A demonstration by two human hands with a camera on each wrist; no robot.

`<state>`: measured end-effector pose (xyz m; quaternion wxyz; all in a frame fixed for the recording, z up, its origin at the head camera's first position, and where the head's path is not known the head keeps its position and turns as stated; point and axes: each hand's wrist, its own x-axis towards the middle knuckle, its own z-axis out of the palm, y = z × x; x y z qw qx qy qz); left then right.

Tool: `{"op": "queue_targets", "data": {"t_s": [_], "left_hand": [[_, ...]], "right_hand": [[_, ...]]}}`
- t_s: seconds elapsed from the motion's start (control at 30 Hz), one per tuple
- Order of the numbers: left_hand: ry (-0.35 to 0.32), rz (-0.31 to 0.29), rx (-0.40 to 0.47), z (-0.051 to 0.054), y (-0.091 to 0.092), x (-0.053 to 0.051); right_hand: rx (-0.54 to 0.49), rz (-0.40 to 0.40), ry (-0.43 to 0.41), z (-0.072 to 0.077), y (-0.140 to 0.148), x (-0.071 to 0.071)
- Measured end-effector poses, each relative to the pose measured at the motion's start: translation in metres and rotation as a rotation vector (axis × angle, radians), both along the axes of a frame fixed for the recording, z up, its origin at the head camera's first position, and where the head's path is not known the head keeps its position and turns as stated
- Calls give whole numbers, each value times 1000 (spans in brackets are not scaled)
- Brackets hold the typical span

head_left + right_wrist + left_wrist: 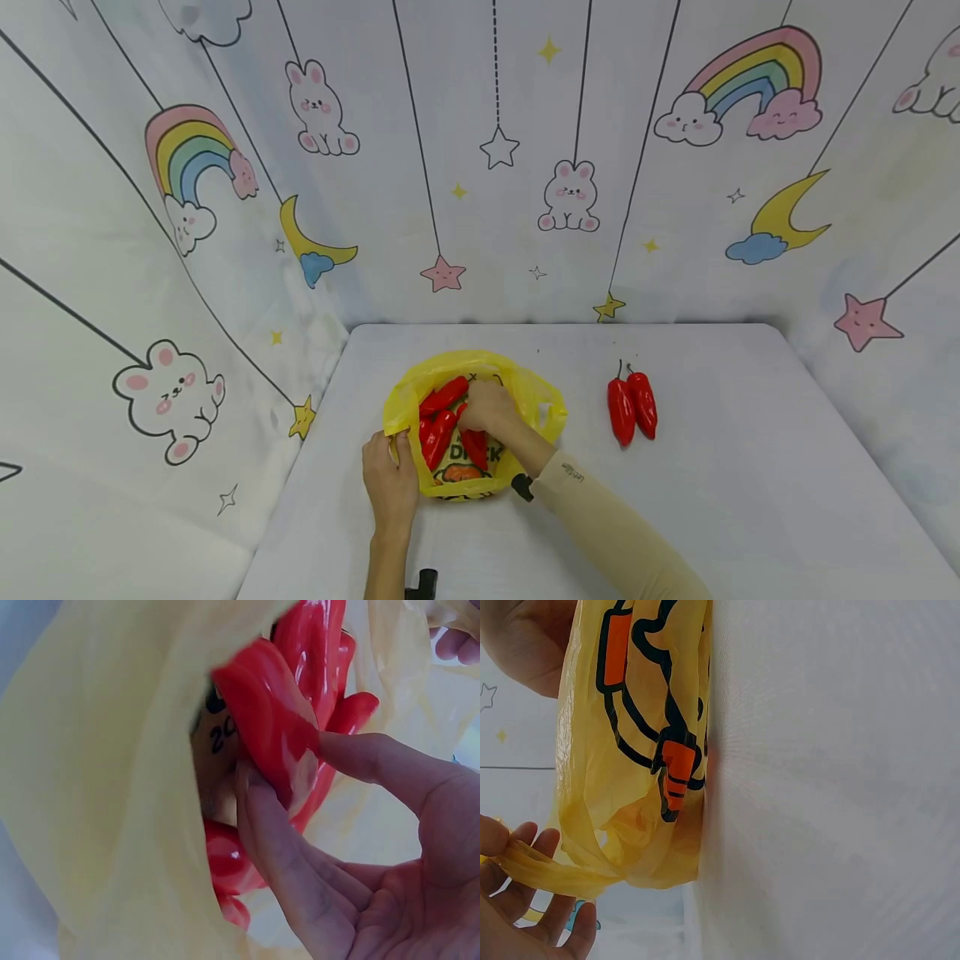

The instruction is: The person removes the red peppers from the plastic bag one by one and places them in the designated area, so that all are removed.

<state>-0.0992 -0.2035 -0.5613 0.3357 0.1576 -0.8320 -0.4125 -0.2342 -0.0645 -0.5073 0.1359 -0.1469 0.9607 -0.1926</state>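
Observation:
A yellow plastic bag (435, 367) with a printed cartoon design stands with its mouth spread open on the table. My left hand (392, 479) grips the bag's handle at its left side; in the left wrist view the handle (555, 874) runs between thumb and fingers. Inside the bag, my right hand (491, 408) pinches a glossy red chili pepper (266, 712) between thumb and fingers. Several other red chili peppers (440, 440) lie in the bag to the left of that hand, partly overlapping.
To the right of the bag, two red chili peppers (620, 410) with dark stems lie side by side on the white table (735, 500). A cloth backdrop (517, 100) with rainbows, bunnies and stars rises behind the table and at its sides.

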Motion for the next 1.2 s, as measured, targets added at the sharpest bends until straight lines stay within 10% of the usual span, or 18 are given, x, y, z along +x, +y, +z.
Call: {"op": "queue_targets", "data": {"t_s": [0.5,1.2], "left_hand": [[-17,13,13,-1,0,0],[12,13,-22,-1,1,-2]], "right_hand": [[-95,-38,-72,20,14,9],[-177,9,41,75,29,35]]}}
